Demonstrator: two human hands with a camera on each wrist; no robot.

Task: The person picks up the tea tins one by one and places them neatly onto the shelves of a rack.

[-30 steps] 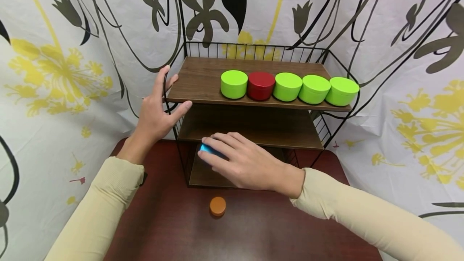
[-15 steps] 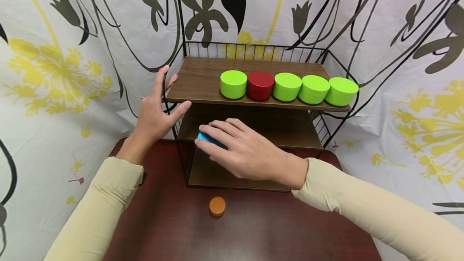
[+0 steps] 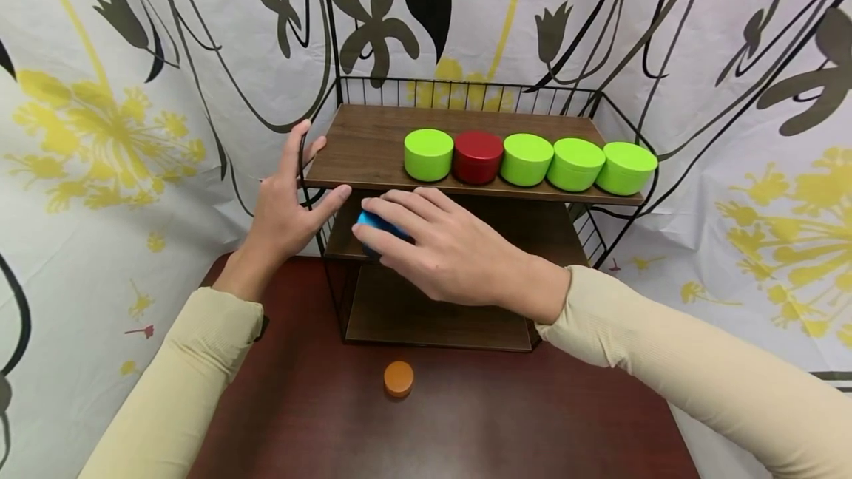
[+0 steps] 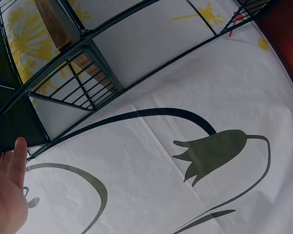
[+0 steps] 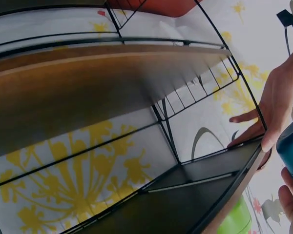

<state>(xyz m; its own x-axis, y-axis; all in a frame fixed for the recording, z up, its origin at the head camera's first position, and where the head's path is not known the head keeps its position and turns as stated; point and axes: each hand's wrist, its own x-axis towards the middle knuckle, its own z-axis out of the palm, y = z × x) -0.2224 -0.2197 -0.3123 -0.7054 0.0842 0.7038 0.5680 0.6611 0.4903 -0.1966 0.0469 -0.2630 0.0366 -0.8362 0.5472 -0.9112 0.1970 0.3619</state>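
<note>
My right hand (image 3: 452, 250) grips a round blue container (image 3: 378, 223) from above, in front of the gap beneath the top shelf. Its fingers cover most of the container; in the right wrist view the container's blue side (image 5: 290, 151) shows better. My left hand (image 3: 282, 205) holds the front left corner of the wire shelf rack (image 3: 373, 185), thumb at the top board's front edge and fingers outside the frame. On the top board stand several green round containers (image 3: 428, 156) in a row, with a red one (image 3: 478, 158) among them.
A small orange round container (image 3: 399, 378) sits on the dark red table (image 3: 532, 420) before the rack. Below the top board are a middle shelf (image 3: 552, 235) and a bottom shelf (image 3: 439, 324). Flower-printed white cloth (image 3: 133, 168) surrounds the rack.
My right hand has risen with the blue container, from in front of the lower shelves to just below the top board's edge. My left hand has stayed at the corner.
</note>
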